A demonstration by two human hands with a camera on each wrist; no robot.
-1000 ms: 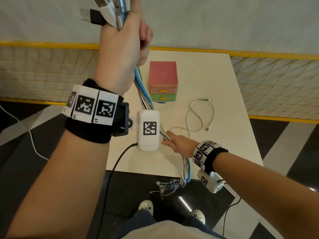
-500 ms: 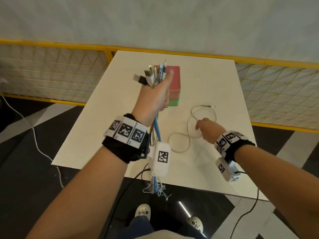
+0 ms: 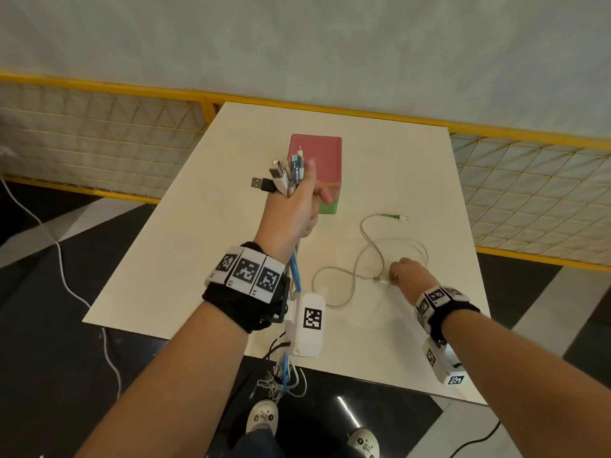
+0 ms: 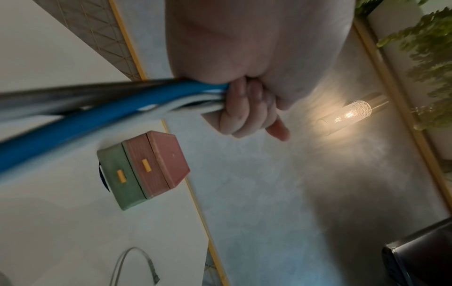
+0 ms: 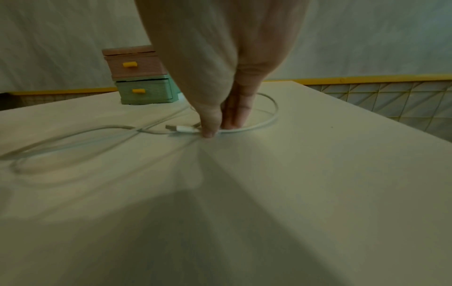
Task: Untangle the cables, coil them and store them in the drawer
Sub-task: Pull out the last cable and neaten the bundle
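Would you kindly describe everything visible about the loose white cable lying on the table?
The white cable is thin, smooth and plastic-looking, lying flat on the table in loose crossing loops, right of the drawer box. One end carries a green-collared plug; the other a white USB plug, where the right hand pinches it against the tabletop.

1. The tabletop (image 3: 205, 233) is plain cream-white.
2. The drawer unit (image 3: 325, 166) is pink on top and green below, with yellow handles on both drawers.
3. The bundle of cables (image 3: 295, 269) mixes bright blue, white and grey strands; its plugs are silver, white and black.
4. The loose cable (image 3: 360, 259) is off-white with a green end.
5. The wristbands (image 3: 246, 272) are black, carrying black-and-white square-patterned tags.
6. The railing (image 3: 99, 87) is yellow.
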